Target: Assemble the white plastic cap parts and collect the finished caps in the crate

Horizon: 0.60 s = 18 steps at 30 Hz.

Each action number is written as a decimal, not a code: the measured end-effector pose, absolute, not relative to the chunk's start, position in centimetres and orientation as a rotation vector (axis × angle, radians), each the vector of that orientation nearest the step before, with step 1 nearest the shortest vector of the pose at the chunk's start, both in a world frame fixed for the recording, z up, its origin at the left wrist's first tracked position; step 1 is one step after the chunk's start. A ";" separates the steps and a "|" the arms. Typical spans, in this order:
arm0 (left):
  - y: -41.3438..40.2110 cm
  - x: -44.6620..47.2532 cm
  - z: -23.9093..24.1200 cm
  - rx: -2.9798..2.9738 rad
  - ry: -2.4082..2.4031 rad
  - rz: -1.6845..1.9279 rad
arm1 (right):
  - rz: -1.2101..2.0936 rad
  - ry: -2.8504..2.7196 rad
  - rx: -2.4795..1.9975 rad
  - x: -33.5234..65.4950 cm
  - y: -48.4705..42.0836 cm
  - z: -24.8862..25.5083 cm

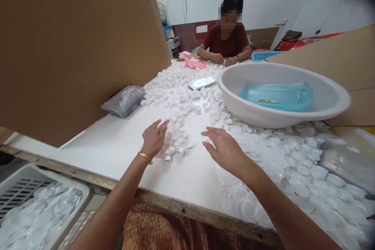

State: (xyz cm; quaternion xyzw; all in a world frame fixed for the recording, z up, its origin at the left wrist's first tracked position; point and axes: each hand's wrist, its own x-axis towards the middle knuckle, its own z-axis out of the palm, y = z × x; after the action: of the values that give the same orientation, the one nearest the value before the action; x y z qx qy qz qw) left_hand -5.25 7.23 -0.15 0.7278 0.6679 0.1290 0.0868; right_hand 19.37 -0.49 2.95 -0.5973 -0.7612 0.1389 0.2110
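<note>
My left hand [154, 138], with a gold bangle on the wrist, lies on the white table [117, 144] with fingers stretched out, touching a small heap of white plastic caps [177, 142]. My right hand [224, 148] hovers open just right of that heap, fingers apart and empty. Flat round white lids [293, 160] are spread under and to the right of my right forearm. More small caps [181, 90] cover the table further back.
A big white basin [336, 97] holding a blue tray stands at right. A tall cardboard wall [73, 39] rises at left, a plastic bag [124, 100] beside it. A grey crate [17, 179] of lids sits bottom left. Another person [227, 37] works at the far end.
</note>
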 end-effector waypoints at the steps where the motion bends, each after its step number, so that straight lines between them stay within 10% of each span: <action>1: 6.9 -6.5 -0.2 2.090 2.052 0.449 | 0.402 -2.196 -1.673 18.6 -0.4 2.7; 18: 0.5 -8.2 -1.0 1.970 2.078 0.389 | 0.490 -2.345 -1.627 10.2 -0.6 -1.5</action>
State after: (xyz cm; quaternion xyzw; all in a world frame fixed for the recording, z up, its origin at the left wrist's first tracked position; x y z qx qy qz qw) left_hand -8.24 0.53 -0.98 0.6762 0.7135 0.1337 0.1257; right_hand 10.16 -0.64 -1.48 -0.5577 -0.8036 0.1679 0.1225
